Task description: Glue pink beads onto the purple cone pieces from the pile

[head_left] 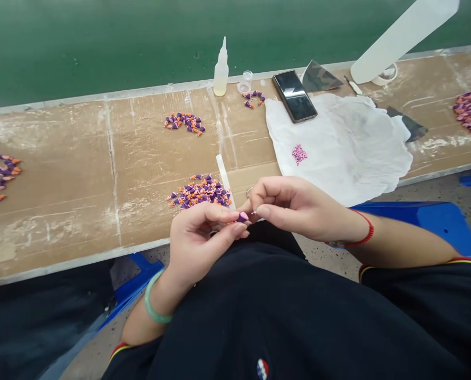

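Note:
Between the thumb and fingers of my left hand is a small purple and pink figure, held over the table's front edge. My right hand comes in close beside it, thumb and forefinger pinched on a tiny pink piece. The two pieces are nearly touching; I cannot tell whether they meet. Just behind my left hand lies a pile of small purple, pink and orange figures. A flat white stick lies along the pile's right side.
A white cloth bears a black phone and a heap of tiny pink pieces. A dropper bottle stands at the back beside a small clear cup. More figures lie on the cardboard-covered table. Blue stools stand below.

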The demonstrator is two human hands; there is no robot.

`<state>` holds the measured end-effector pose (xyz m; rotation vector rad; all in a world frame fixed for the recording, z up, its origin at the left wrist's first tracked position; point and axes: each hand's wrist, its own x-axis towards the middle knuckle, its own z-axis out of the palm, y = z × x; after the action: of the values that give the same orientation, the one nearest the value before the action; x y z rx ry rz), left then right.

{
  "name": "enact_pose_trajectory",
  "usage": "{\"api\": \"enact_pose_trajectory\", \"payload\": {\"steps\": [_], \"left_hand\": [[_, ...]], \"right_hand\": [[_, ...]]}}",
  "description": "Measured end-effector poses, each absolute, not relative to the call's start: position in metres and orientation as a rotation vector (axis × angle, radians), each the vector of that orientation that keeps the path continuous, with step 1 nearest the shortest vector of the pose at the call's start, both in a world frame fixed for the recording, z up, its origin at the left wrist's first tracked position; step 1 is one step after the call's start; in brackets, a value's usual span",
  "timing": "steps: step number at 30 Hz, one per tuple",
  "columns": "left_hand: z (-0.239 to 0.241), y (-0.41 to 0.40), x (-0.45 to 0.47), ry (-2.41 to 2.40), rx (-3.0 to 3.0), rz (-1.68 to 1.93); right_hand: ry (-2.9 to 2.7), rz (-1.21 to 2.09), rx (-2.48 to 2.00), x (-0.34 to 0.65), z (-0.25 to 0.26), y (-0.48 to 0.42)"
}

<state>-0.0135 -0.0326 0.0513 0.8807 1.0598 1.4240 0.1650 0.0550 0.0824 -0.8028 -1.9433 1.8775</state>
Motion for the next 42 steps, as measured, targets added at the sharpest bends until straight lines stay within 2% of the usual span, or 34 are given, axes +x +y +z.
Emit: {"api": "enact_pose_trajectory", "payload": {"steps": [15,31,33,37,42], "left_hand": [[0.054,-0.034,-0.012,1.094,0.954,1.439],[0.051,-0.036,-0.013,1.056,0.955,1.467],[0.049,-0.037,-0.014,1.045,0.930,1.485],[0.039,-0.040,-0.019,1.066,0.822,1.529],[0.032,-0.041,-0.019,1.061,0.758,1.502]], "right_hand": [[-2.188,1.533,-0.718,0.164,0.091,0.051],[-2.291,1.383,-0.708,0.165,0.093,0.051],[-2.328,1.236,-0.795,0.175,0.090,0.057],[-2.584,0.741,-1.047,0.206,0.066,0.072],[-2.954,0.456,-1.108,0.221,0.027,0.083]]}}
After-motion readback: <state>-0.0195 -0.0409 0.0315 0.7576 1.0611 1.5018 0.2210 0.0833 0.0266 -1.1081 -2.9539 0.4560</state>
